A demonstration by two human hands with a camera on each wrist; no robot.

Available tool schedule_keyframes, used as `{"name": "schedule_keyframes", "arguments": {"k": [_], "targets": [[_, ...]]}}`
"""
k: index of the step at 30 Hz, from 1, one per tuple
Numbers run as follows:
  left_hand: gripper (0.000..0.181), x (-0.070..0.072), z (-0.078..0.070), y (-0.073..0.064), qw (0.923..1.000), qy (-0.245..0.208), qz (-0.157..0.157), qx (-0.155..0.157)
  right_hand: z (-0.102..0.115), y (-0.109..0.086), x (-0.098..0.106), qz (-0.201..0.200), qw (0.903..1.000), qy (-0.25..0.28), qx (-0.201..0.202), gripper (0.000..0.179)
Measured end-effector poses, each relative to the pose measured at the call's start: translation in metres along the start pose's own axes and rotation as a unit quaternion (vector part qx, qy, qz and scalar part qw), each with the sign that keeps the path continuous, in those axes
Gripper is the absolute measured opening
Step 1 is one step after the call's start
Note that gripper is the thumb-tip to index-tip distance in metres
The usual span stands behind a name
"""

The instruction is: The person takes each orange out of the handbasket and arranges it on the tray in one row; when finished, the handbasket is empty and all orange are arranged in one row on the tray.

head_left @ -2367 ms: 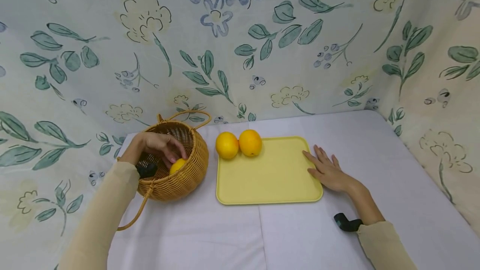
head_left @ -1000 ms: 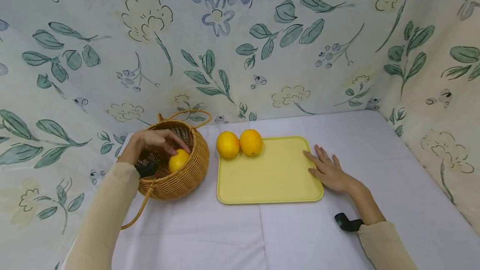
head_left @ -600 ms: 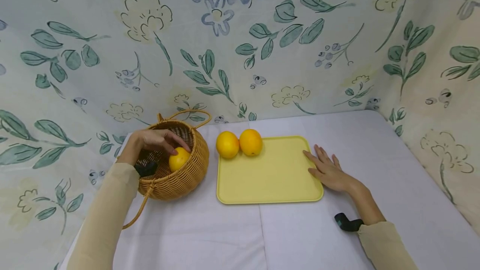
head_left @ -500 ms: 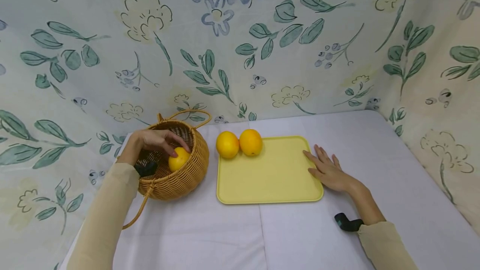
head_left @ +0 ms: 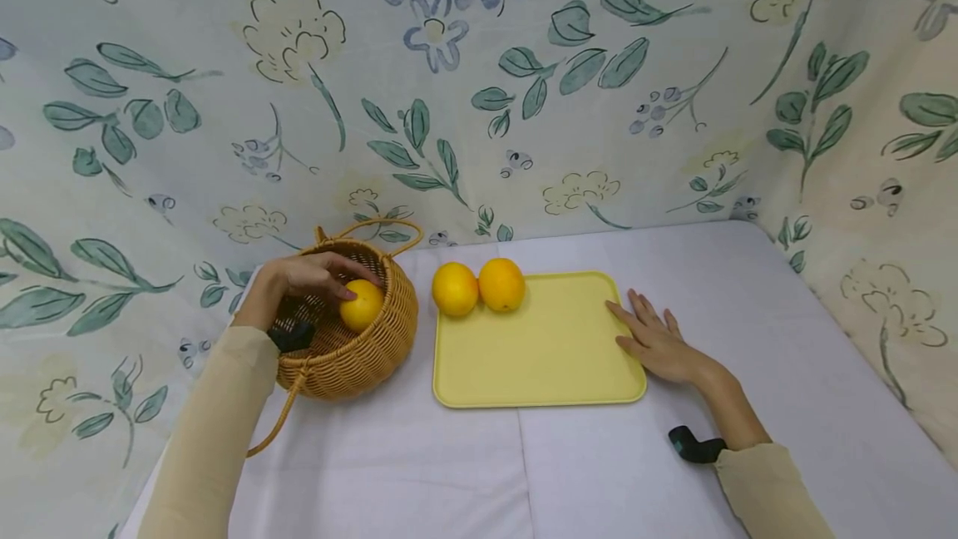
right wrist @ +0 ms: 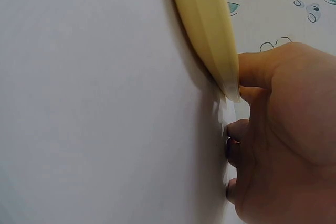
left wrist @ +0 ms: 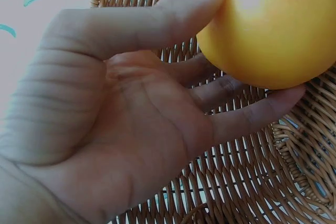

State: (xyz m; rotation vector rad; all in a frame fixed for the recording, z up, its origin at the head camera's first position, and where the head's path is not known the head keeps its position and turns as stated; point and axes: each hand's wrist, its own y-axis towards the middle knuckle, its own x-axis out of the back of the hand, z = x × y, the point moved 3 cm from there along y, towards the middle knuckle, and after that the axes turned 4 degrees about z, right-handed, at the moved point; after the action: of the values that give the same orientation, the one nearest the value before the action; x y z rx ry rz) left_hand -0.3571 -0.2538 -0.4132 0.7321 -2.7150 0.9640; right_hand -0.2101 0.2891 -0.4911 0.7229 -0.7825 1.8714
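- Nearest us, at about 4 o'clock on the bench, our right hand lies flat with fingers straight and loose, holding nothing; the right wrist view shows the thumb side touching the right rim of the yellow tray.
- The tray itself sits at the middle of the bench, bare over most of its surface.
- At about 9 o'clock stands the wicker basket, its loop handles hanging at front and back.
- Inside the basket mouth our left hand pinches an orange; the left wrist view shows the thumb on one side and the fingers cupped under the other, so the fruit sits at the fingertips, above the weave.
- We judge the orange firm, round and moderately weighty, with a smooth rind that could roll out of a fingertip pinch; a deeper hold around its widest part, palm closer, would be safer. It should not bruise under ordinary pressure.
- Farther off, at about 12 o'clock, two more oranges rest touching each other at the tray's far left corner.
- Beyond everything hangs a flowered cloth.
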Motion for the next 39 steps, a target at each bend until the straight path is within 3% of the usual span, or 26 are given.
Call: {"name": "schedule_keyframes", "arguments": {"k": [20,29,39], "targets": [[0.056,-0.001,-0.001,-0.001,0.9994,0.016,0.007,0.030,-0.001,0.000,0.000,-0.001,1.0000,-0.004,-0.002,0.063],[0.058,0.000,0.000,-0.003,0.9995,0.020,0.015,0.019,-0.006,-0.001,-0.002,-0.019,0.9996,0.007,0.019,0.064],[0.058,0.002,-0.010,-0.010,0.9975,0.041,-0.042,0.038,-0.013,0.001,-0.005,-0.020,0.9994,0.008,0.029,0.064]]}}
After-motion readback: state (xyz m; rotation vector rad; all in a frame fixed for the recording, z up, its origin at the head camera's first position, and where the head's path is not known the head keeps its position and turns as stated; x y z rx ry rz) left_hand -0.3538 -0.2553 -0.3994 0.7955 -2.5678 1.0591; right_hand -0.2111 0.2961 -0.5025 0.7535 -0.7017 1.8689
